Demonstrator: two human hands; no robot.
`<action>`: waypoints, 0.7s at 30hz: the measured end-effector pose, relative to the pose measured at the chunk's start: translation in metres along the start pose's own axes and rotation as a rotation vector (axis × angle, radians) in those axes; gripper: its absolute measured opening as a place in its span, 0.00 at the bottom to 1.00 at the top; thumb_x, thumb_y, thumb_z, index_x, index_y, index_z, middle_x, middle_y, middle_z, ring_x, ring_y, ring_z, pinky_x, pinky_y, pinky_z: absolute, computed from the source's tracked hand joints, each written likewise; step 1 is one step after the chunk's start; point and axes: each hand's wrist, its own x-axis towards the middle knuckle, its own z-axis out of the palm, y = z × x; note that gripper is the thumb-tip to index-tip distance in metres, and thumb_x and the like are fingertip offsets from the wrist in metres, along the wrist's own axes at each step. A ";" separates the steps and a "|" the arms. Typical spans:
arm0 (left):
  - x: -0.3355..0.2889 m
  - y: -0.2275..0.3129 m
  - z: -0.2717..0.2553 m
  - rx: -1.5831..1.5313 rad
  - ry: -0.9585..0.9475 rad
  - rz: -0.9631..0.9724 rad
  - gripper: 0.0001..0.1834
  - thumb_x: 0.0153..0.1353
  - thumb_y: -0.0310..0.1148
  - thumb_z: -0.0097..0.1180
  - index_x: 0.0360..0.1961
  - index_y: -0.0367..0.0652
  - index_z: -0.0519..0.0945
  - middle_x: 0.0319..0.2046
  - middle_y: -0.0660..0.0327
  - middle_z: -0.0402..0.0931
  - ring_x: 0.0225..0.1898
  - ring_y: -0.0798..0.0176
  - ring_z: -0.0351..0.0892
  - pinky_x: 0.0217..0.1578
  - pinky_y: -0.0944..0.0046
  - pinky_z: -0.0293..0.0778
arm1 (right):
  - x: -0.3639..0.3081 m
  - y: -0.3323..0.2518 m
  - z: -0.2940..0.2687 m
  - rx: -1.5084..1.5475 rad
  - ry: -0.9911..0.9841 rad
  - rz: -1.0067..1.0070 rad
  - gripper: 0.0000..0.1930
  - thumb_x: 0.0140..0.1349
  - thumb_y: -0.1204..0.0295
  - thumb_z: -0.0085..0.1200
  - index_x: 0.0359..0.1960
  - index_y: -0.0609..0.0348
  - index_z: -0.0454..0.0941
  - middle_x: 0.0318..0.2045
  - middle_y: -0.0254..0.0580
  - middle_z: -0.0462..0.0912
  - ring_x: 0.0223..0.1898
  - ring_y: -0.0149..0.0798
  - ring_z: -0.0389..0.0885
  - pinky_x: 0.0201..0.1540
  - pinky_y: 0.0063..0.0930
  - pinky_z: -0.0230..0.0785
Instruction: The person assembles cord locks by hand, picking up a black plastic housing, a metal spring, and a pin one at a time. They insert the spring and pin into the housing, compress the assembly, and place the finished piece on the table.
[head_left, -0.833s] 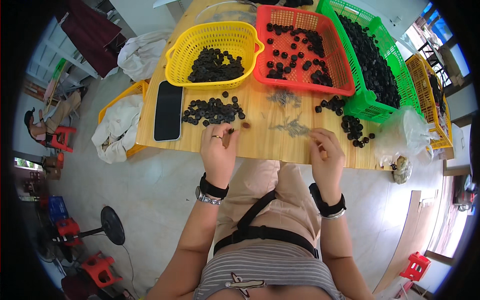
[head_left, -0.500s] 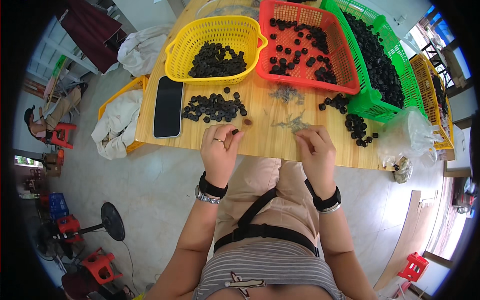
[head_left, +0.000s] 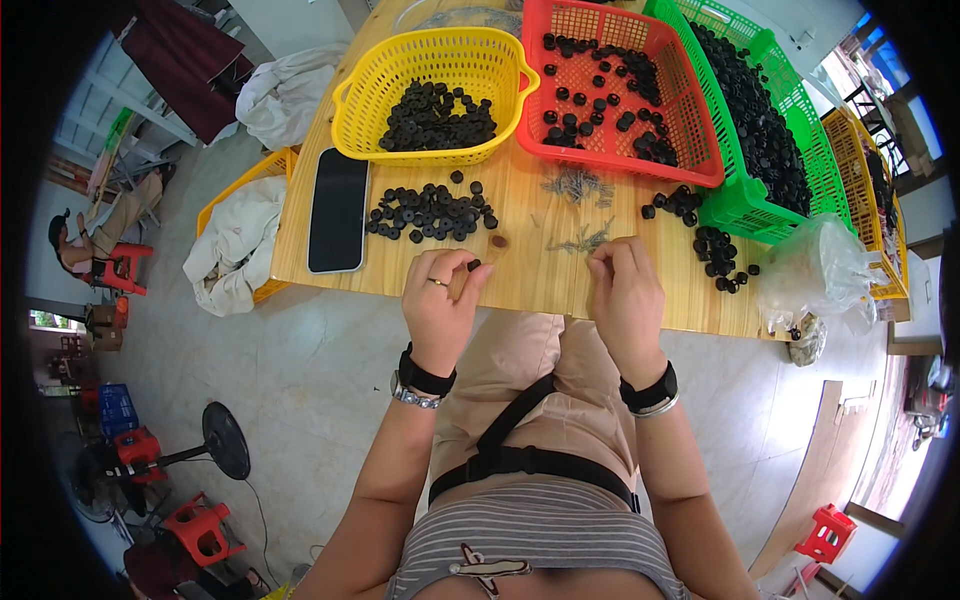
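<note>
A small black round part (head_left: 473, 265) is pinched between the thumb and forefinger of my left hand (head_left: 441, 300), above the table's front edge. My right hand (head_left: 629, 300) has its fingertips closed together beside a small pile of thin grey metal pins (head_left: 582, 240); whatever they hold is too small to make out. A second pile of pins (head_left: 577, 184) lies farther back. Many loose black washer-like parts (head_left: 430, 213) are spread beyond my left hand. To the right are black caps (head_left: 716, 255) in a loose group.
A yellow basket (head_left: 350, 125), a red basket (head_left: 622, 168) and a green crate (head_left: 733, 205) with black parts line the wooden table (head_left: 520, 285). A phone (head_left: 337, 210) lies at left, a clear plastic bag (head_left: 815, 270) at right. A person (head_left: 80, 245) sits far left.
My right hand has shifted slightly left, and its fingers have drawn closer together next to the pins. My left hand keeps its grip on the black part, nearly still.
</note>
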 end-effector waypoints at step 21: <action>-0.001 0.006 -0.007 -0.195 0.016 -0.096 0.09 0.45 0.25 0.62 0.28 0.38 0.75 0.26 0.60 0.73 0.28 0.62 0.72 0.29 0.67 0.68 | -0.001 0.004 -0.004 0.158 0.131 0.008 0.06 0.51 0.83 0.49 0.30 0.61 0.71 0.27 0.44 0.72 0.30 0.43 0.72 0.31 0.30 0.66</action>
